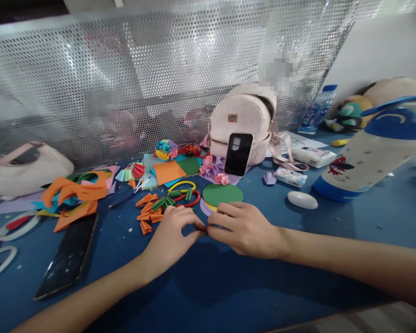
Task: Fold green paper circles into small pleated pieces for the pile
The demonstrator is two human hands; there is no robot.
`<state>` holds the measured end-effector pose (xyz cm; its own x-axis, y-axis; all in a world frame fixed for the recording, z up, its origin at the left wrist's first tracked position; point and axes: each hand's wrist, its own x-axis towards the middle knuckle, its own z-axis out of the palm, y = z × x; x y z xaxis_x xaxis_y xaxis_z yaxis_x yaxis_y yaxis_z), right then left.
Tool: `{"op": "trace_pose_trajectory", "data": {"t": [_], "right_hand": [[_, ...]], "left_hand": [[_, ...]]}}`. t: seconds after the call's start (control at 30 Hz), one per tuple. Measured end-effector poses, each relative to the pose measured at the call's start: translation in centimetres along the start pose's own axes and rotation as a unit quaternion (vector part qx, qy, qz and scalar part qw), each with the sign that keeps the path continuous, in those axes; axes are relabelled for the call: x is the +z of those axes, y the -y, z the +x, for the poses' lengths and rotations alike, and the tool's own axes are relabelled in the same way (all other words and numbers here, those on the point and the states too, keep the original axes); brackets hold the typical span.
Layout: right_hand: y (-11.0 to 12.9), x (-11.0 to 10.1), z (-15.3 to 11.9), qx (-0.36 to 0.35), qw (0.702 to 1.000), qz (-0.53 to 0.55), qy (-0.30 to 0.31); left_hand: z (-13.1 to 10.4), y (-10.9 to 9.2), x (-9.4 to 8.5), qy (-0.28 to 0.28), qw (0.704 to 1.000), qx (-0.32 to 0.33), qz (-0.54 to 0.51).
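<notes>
Our forearms point(333, 249) reach to the frame's centre.
Our left hand point(173, 233) and right hand point(247, 230) meet there, both pinching a tiny, mostly hidden piece point(206, 230) just below the green disc point(223, 194).

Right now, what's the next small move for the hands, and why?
Probably pinch a crease into the small piece: the left hand and right hand meet at it, and folded orange pieces and folded green pieces lie near the left hand, suggesting similar folding. It's mostly hidden, so its exact shape is unclear.
</notes>
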<state>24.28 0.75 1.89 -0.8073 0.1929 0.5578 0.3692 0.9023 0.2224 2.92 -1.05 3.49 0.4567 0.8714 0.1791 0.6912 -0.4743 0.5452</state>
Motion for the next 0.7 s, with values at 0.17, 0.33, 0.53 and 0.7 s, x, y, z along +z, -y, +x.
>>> {"op": "trace_pose_trajectory", "data": {"t": [0.17,0.33,0.53,0.7], "right_hand": [[-0.5,-0.4,0.2,-0.073,0.991,-0.106,-0.038],[-0.4,0.1,0.1,-0.004,1.000,0.011,0.007],[0.2,0.6,-0.1,0.199,0.951,0.234,0.043],[0.2,0.6,-0.2,0.171,0.966,0.192,0.026]], "left_hand": [[-0.1,0.1,-0.1,0.014,0.999,-0.019,-0.034],[-0.3,0.1,0.1,-0.014,0.998,-0.017,-0.057],[-0.6,0.0,0.4,-0.057,0.997,0.052,-0.014],[-0.4,0.2,0.6,-0.044,0.998,0.018,-0.039]]}}
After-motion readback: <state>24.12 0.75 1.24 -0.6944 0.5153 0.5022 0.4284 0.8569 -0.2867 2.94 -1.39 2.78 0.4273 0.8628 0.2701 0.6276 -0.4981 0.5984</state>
